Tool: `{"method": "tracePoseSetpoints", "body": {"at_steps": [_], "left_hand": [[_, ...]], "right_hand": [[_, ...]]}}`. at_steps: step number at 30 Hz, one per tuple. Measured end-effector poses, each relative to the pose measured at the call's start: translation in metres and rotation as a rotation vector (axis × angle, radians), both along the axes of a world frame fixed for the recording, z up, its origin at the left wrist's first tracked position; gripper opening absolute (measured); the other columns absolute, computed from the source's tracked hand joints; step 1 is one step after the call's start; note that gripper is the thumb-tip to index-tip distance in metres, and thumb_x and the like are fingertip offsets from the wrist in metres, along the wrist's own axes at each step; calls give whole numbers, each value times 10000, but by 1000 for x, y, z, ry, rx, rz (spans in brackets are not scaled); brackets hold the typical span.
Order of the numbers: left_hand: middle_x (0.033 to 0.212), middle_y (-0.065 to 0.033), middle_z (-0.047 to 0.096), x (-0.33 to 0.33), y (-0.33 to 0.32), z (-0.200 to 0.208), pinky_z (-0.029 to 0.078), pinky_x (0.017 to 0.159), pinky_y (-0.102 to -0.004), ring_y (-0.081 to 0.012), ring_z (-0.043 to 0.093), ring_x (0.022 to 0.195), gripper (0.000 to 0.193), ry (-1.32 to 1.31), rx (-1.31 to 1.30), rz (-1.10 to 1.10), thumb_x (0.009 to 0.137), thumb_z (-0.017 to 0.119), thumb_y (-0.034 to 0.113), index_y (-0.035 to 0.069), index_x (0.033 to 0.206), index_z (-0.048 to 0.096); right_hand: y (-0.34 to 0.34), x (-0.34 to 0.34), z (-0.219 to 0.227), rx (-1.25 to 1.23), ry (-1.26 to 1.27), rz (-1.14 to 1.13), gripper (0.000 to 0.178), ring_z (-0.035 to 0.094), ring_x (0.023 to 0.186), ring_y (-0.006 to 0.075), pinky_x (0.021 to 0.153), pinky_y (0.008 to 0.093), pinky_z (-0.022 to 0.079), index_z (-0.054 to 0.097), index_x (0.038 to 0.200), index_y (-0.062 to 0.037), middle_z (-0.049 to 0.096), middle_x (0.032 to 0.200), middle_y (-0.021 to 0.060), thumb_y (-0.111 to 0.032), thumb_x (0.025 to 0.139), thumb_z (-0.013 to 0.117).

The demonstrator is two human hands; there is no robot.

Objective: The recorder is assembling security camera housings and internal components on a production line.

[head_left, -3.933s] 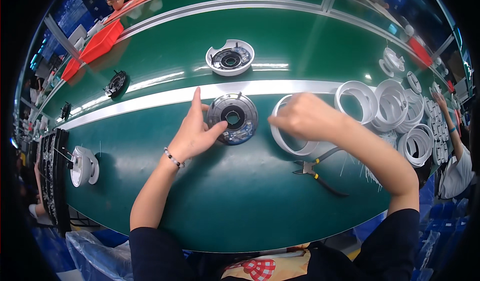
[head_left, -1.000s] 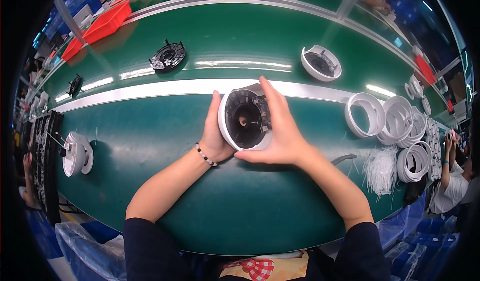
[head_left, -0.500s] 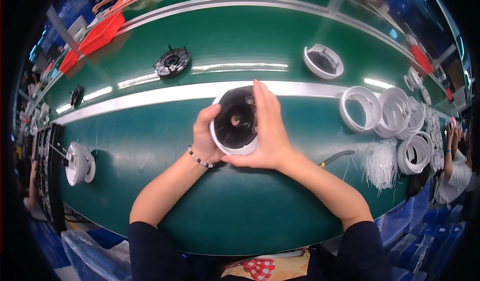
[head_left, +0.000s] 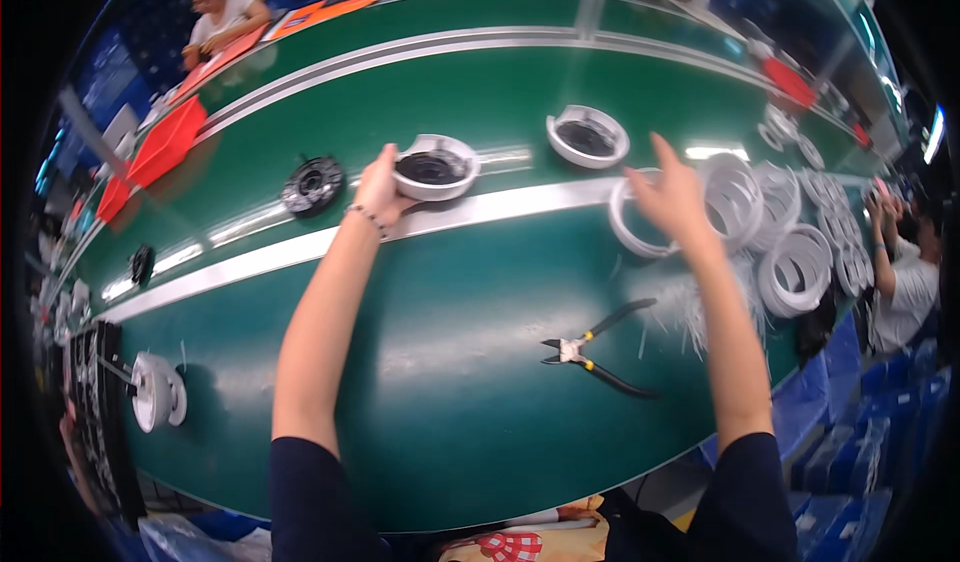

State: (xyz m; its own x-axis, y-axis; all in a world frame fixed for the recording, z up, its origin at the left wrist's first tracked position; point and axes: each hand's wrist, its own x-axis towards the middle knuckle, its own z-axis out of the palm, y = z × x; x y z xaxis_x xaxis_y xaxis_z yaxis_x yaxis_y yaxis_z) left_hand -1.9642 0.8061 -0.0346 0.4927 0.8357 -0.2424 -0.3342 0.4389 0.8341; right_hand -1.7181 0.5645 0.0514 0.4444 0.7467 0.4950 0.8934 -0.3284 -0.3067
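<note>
Stretched out to the green conveyor belt, my left hand (head_left: 380,194) grips the left side of a white round housing (head_left: 462,184) with a black insert. My right hand (head_left: 672,200) is raised over the nearest white plastic ring (head_left: 622,224), its thumb and forefinger apart. That hand partly hides the ring, and whether they touch I cannot tell. Another white housing with a black centre (head_left: 588,152) sits on the belt between my hands. Side cutters with black handles (head_left: 572,350) lie spread on the green table between my forearms.
More white rings (head_left: 797,274) are stacked at the right, by a heap of thin clear strips (head_left: 690,312). A black round part (head_left: 312,186) rests on the belt at the left. A white fixture (head_left: 152,394) stands at the table's left end. A co-worker (head_left: 222,22) sits across the belt.
The housing went from between both hands over the table to the belt, in my left hand. My right hand let go and swung right to the rings. The cutters came into full view.
</note>
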Motion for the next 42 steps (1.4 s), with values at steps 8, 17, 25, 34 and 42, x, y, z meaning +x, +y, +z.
{"method": "tracePoseSetpoints", "body": {"at_steps": [8, 17, 25, 34, 42], "left_hand": [[824, -123, 650, -50, 4, 22, 480, 726, -310, -228, 631, 765, 273, 745, 915, 347, 747, 565, 260, 37, 882, 644], [1039, -219, 565, -100, 70, -12, 404, 887, -353, -316, 525, 1021, 438, 1207, 817, 503, 708, 526, 219, -7, 1083, 513], [973, -142, 573, -94, 32, 20, 560, 557, -325, -251, 588, 874, 451, 841, 321, 261, 734, 583, 7, -4, 1163, 444], [1036, -118, 476, -109, -75, -12, 563, 679, -312, -207, 562, 862, 270, 39, 302, 355, 786, 450, -84, -33, 1049, 416], [1047, -106, 467, -88, -131, -9, 554, 708, -322, -200, 555, 897, 310, -103, 211, 264, 804, 461, -69, -4, 1088, 355]], "right_hand": [[13, 53, -12, -358, 342, -71, 307, 554, 376, 230, 330, 310, 452, 528, 939, 78, 587, 600, 161, -208, 838, 479], [13, -35, 42, 163, -262, 171, 254, 540, 505, 298, 488, 367, 398, 561, 694, -18, 527, 523, 152, -241, 814, 558], [24, -138, -13, -121, -354, 1005, 523, 506, 516, 264, 511, 362, 410, 472, 1187, -81, 532, 589, 77, -10, 682, 584], [15, -151, -40, -269, -229, 743, 931, 197, 1241, 433, 976, 535, 219, 382, 1229, -21, 169, 1350, 275, -535, 530, 720], [35, -134, -50, -302, 209, 539, 1128, 230, 1236, 369, 1000, 399, 263, 202, 1322, 7, 231, 1326, 235, -419, 458, 787]]}}
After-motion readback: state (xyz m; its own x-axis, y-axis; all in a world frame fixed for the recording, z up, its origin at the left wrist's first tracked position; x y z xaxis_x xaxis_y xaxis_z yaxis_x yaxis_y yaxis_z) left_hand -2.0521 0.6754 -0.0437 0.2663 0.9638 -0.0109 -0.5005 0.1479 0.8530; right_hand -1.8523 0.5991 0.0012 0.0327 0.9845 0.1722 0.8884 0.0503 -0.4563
